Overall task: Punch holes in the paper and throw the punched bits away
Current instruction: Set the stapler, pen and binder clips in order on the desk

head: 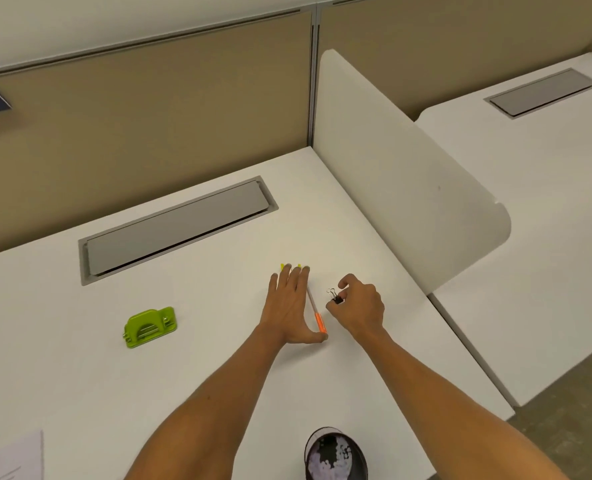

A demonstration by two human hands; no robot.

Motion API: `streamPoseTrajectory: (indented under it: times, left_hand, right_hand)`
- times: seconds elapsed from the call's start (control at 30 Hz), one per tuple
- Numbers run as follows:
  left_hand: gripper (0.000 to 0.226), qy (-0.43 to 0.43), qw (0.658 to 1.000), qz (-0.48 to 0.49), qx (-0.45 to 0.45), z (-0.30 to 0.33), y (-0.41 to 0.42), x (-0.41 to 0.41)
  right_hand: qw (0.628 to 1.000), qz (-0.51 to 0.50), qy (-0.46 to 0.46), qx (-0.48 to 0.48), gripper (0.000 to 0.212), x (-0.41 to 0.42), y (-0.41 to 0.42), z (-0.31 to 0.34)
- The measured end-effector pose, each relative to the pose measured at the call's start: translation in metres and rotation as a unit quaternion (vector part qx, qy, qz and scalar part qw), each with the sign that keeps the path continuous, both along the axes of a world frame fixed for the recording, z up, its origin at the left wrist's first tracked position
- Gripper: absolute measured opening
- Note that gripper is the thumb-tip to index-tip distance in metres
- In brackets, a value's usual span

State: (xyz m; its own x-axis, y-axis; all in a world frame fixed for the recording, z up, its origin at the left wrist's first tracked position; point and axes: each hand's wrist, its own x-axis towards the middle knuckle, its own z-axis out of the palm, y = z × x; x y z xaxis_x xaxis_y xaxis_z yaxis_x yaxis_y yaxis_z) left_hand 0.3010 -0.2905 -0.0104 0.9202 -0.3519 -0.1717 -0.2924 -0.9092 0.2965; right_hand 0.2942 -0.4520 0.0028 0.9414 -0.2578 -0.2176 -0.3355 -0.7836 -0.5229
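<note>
Head cam only. I see both hands out over the white desk (218, 341), near its right side.

Left hand (293, 306) lies flat, fingers (296, 277) straight and together, thumb spread toward me. It rests on a pen (317, 315) with an orange end; thumb tip touches that end. Yellow-green bits (283, 266) poke out past the fingertips; I can't tell what they are.

Right hand (360, 304) sits just beside the left, fingers curled, pinching a small black binder clip (336, 296) whose wire handles point to the left.

Green hole punch (150, 326) sits on the desk well to the left of both hands, untouched. Paper (10, 457): a white sheet corner at the bottom-left edge of the frame, far from the punch and the hands.

Round dark bin (336, 453) at the bottom edge, between the forearms, with pale scraps inside; I can't tell whether it stands on the desk or below its edge.

Grey cable hatch (177, 226) set into the desk behind the hands. White divider panel (409, 174) on the right, beige partition (149, 116) at the back.
</note>
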Motion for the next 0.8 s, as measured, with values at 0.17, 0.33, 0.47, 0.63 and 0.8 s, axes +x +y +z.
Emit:
streamPoseTrajectory:
  times: [0.17,0.33,0.47,0.63,0.8]
  left_hand:
    - [0.131,-0.003,1.0,0.017,-0.001,-0.012,-0.012,-0.001]
    - [0.129,-0.015,1.0,0.019,0.004,-0.017,-0.014,-0.007]
    - [0.13,-0.011,1.0,0.018,0.007,-0.019,-0.017,-0.011]
    - [0.132,-0.009,1.0,0.017,0.017,-0.021,-0.019,-0.008]
    - [0.14,-0.001,0.999,0.029,0.041,-0.019,-0.019,-0.006]
  right_hand:
    - [1.0,0.031,0.001,0.005,0.036,0.03,0.001,-0.007]
    - [0.999,0.054,-0.003,-0.001,0.036,0.048,0.001,-0.01]
    - [0.998,0.063,-0.006,-0.006,0.035,0.055,0.0,-0.01]
    - [0.997,0.075,-0.01,-0.01,0.037,0.06,0.001,-0.011]
    - [0.996,0.087,-0.007,-0.005,0.036,0.059,-0.001,-0.011]
